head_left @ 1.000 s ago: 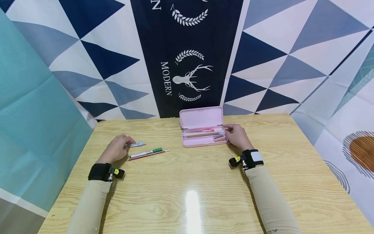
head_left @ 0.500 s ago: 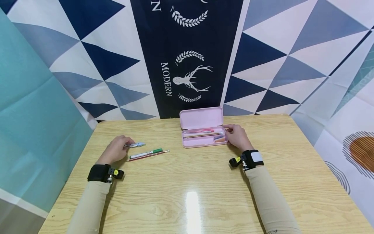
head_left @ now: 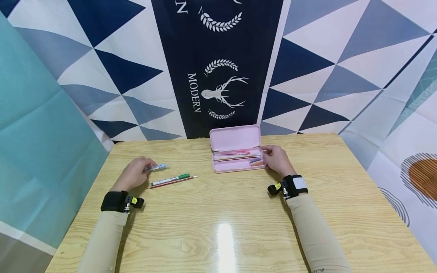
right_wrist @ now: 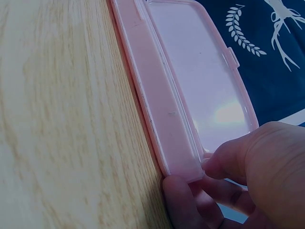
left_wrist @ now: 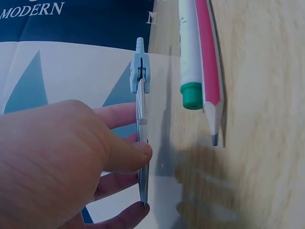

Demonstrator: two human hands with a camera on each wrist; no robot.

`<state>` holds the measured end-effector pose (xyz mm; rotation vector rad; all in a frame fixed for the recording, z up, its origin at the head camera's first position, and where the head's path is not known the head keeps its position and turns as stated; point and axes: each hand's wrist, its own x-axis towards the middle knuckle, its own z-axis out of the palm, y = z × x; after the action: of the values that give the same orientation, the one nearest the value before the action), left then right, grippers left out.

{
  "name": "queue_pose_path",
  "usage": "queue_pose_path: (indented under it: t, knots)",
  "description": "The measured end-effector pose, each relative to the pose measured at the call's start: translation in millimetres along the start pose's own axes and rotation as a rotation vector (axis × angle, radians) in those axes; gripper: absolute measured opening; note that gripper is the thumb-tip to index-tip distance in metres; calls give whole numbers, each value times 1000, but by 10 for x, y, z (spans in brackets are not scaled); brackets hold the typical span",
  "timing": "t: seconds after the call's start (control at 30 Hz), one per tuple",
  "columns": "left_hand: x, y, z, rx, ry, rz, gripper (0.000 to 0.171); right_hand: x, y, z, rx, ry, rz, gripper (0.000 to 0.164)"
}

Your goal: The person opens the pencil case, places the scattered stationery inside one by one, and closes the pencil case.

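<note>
My left hand pinches a light-blue-headed drawing compass between thumb and fingers, its metal legs together. In the left wrist view the compass points away from the palm, over the table. Beside it lie a white marker with a green cap and a red pencil, side by side. At the back of the table the pink pencil case stands open, lid raised. My right hand grips its right end, thumb at the rim. Inside are pencils, a pink pen and a small orange block.
The wooden table ends at a patterned cloth backdrop just behind the case. A teal cloth hangs along the left side. Light glares off the table's front middle.
My left hand has drawn slightly back to the left with the compass, which has turned a little in the fingers. The right hand and pencil case stay where they were.
</note>
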<state>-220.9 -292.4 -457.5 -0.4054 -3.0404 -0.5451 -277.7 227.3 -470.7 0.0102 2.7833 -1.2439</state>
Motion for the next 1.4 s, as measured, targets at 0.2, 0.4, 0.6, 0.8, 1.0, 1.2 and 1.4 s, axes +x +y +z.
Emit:
queue_pose_path:
  t: [0.2,0.4,0.6,0.8,1.0,1.2,1.4]
  knots:
    - [11,19,-46,9,16,17,29,2,9,2,-4,2,-2,42]
    - [16,29,-94,11,5,2,30,13,14,8,-2,6,-2,42]
    - [14,40,-153,5,12,16,31,22,27,18,-3,14,-7,41]
    - [16,50,-194,14,11,22,32,14,30,22,-4,14,-10,41]
    - [30,46,-202,13,11,18,31,11,21,24,-2,20,-10,40]
    - [55,51,-193,8,22,35,30,3,13,22,1,13,4,40]
    - [59,70,-172,3,16,27,29,6,11,19,-10,13,-1,40]
